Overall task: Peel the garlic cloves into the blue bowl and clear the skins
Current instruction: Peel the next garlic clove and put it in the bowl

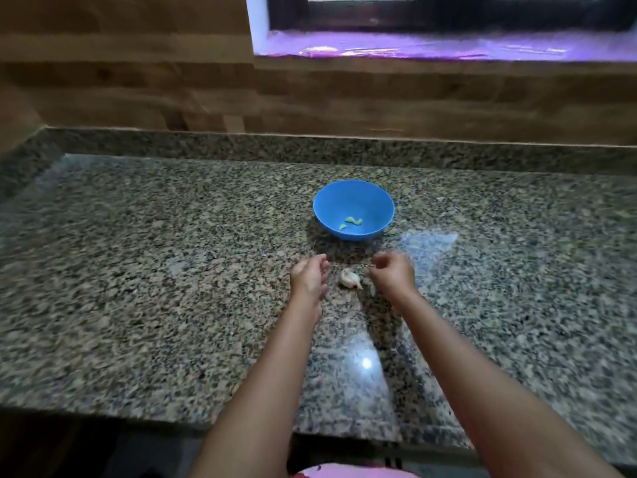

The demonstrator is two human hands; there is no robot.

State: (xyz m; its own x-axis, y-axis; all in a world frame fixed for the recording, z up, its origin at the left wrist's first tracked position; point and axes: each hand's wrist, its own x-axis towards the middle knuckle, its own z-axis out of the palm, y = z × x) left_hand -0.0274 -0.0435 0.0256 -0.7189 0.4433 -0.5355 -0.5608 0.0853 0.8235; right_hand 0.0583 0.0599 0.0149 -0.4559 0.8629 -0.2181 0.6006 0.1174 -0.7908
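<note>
A blue bowl (354, 209) stands on the granite counter with a few pale peeled garlic pieces (351, 223) at its bottom. In front of it lies a white garlic bulb piece (350, 278) still in its skin. My left hand (309, 278) hovers just left of the garlic, fingers loosely bent, holding nothing that shows. My right hand (393, 273) is just right of the garlic with its fingers curled inward; the blur hides whether it pinches a bit of skin. Neither hand touches the garlic.
The speckled granite counter (172, 270) spreads wide on both sides and ends at a front edge near me. A wooden wall rises behind it, with a window sill (431, 46) at the upper right.
</note>
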